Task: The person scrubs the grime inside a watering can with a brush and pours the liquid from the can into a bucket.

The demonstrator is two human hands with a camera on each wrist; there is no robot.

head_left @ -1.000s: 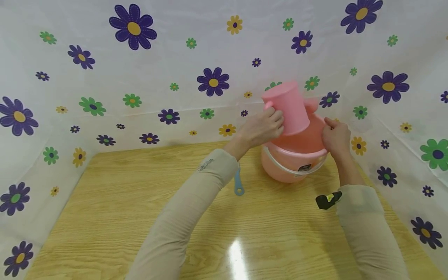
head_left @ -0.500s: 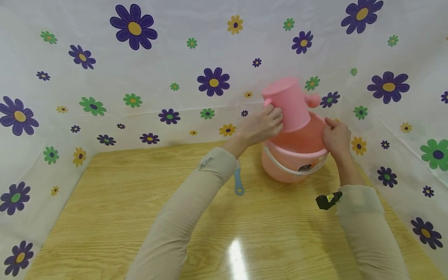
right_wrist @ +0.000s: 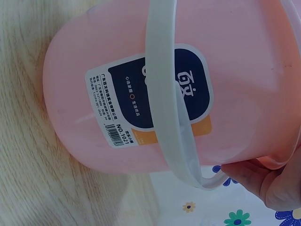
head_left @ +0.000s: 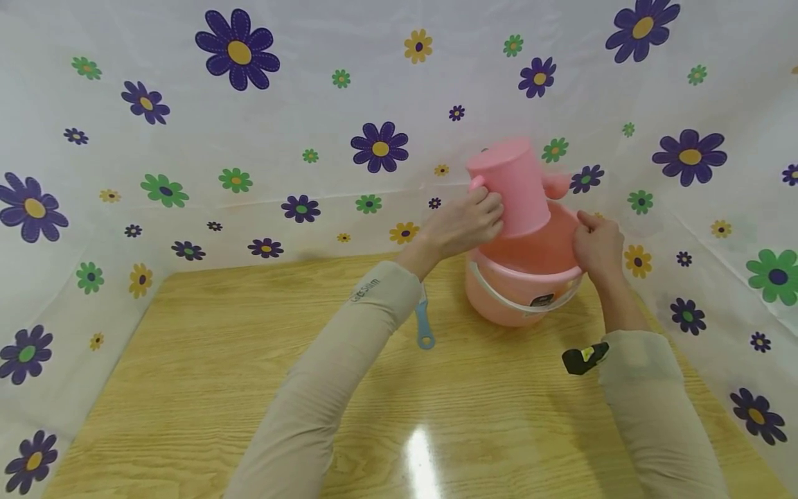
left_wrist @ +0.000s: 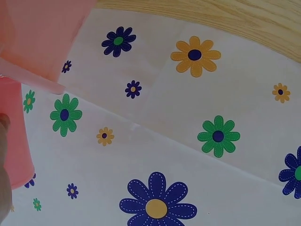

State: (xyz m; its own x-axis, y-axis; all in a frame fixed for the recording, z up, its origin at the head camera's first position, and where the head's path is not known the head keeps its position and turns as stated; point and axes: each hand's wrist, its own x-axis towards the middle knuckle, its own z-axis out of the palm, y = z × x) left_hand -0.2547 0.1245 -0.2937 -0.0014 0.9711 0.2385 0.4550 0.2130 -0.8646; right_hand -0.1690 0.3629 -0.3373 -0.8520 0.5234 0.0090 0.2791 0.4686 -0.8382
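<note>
My left hand (head_left: 466,222) grips the handle of a pink watering can (head_left: 520,187). The can is tipped nearly upside down over a pink bucket (head_left: 530,294), its base up and its open end just over the bucket's mouth. A short spout with a rounded head points right. In the left wrist view, only an edge of the left hand (left_wrist: 3,174) shows beside the can (left_wrist: 21,150). My right hand (head_left: 600,246) holds the bucket's right rim, fingers curled under it in the right wrist view. The bucket's white carrying handle (right_wrist: 162,70) hangs down across its labelled side.
Partly hidden behind the left forearm, a tool with a blue handle (head_left: 424,326) lies on the wooden table (head_left: 237,360). White flowered sheeting (head_left: 299,104) rises behind the table and along both sides, close to the bucket. A black strap end (head_left: 584,358) sticks out at the right wrist.
The left hand has raised the watering can very slightly over the bucket. The right hand and the bucket have stayed in place.
</note>
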